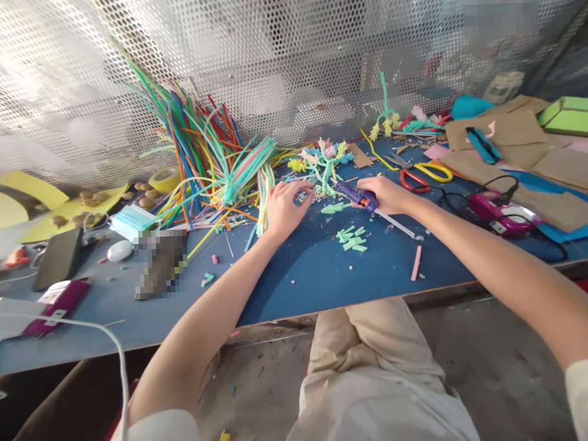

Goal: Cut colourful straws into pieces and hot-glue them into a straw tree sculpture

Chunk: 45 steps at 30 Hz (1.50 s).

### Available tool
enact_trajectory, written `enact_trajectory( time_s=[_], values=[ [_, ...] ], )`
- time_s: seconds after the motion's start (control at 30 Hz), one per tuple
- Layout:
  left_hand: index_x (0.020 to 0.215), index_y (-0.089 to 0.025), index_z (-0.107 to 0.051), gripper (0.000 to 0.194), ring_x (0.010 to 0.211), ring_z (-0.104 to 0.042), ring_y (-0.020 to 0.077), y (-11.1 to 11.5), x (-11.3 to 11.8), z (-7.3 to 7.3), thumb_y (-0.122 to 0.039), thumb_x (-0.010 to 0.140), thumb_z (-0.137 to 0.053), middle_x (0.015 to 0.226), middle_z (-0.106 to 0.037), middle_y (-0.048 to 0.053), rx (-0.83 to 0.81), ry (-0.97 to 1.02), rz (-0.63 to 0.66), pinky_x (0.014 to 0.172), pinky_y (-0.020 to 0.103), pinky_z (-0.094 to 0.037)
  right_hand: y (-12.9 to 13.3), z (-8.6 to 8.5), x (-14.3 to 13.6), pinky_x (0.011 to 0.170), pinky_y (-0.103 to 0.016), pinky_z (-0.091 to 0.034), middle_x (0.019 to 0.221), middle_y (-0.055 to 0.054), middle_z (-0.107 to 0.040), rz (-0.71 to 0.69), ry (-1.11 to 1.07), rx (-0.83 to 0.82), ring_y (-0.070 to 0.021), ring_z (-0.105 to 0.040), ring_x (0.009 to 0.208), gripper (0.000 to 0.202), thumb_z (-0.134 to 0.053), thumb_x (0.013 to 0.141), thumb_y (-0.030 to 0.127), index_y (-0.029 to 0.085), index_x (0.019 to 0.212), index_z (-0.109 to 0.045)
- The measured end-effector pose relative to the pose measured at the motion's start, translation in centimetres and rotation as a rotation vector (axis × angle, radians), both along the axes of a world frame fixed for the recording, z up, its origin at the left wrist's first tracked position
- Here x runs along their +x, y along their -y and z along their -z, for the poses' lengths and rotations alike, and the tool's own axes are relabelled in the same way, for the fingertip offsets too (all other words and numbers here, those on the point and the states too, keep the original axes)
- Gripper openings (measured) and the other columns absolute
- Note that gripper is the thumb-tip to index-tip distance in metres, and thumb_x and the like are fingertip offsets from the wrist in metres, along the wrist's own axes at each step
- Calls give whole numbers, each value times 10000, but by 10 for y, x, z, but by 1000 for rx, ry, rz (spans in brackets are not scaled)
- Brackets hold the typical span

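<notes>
Right hand (387, 195) wrapped around a purple glue gun (355, 195), fingers curled tight on the body. Long axis of the gun running from lower right to upper left, nozzle aimed up-left toward the pastel pipe-cleaner figure (323, 161). Clear glue stick (396, 224) trailing out the back end, slanting down-right across the blue table (296, 278), same line as the gun.

Left hand (284, 208) palm down just left of the figure, fingers bent, tips pinched narrow on a small piece at the figure's base; too small to tell exactly what sits between them. Both hands close together, the figure standing between and just beyond them, near the table's far side.

Scatter of mint-green cut pieces (351, 239) lying just in front of the gun, touching the tabletop. Pink stick (416, 262) lying alone nearer the front edge, long axis nearly upright in the view.

Big fan of colored pipe cleaners (205, 153) spilling behind the left hand, leaning against the perforated metal screen (288, 47). Scissors with red and yellow handles (425, 173) right of the right hand. A second glue gun (491, 206), pink, farther right with its black cord looping. Face mask (134, 219) and phone (59, 257) well off to the left.
</notes>
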<state>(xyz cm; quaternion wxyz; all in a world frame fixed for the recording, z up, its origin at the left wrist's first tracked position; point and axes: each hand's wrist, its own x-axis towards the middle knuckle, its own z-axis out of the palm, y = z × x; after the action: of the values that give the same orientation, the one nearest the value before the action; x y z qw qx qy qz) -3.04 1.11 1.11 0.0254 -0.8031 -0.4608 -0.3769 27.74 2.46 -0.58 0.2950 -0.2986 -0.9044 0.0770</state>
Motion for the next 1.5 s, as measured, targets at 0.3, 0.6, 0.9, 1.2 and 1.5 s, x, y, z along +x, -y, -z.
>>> enact_trajectory(
  time_s=[0.3,0.6,0.9,1.2,1.5],
  values=[
    [1043,-277,-773,172,1026,-698,220,5,5,0,-391,1019,-647,1087,-813,10,-39,8,57,1016,401,-476,10,-9,-9,771,-369,-505,887,-76,-703,49,-186,-62,-251,-662,820,294,-749,904,502,217,867,-690],
    [1032,-300,-797,210,1035,-678,211,31,28,0,-412,1038,-621,1053,-821,-8,-1,19,219,1046,419,-447,46,-26,-44,672,-323,-452,804,-7,-699,129,-435,-152,-175,-587,688,280,-766,886,498,222,924,-734],
    [1032,-304,-793,198,994,-687,203,30,29,3,-418,1034,-631,1027,-824,-18,22,19,235,1068,425,-439,48,-25,-48,685,-317,-448,816,-7,-686,100,-444,-129,-177,-593,719,265,-778,879,470,220,873,-689],
    [984,-276,-792,193,922,-709,185,28,30,6,-398,1028,-649,973,-826,-17,106,47,297,1054,429,-453,43,-19,-47,660,-305,-425,791,15,-642,43,-446,-120,-150,-569,697,185,-785,851,360,218,835,-667],
    [978,-260,-792,225,892,-716,188,25,29,8,-415,1032,-638,966,-823,-6,103,56,272,1032,419,-464,45,-22,-47,642,-306,-407,782,17,-625,57,-456,-138,-134,-541,676,166,-723,898,334,215,807,-651]
  ],
)
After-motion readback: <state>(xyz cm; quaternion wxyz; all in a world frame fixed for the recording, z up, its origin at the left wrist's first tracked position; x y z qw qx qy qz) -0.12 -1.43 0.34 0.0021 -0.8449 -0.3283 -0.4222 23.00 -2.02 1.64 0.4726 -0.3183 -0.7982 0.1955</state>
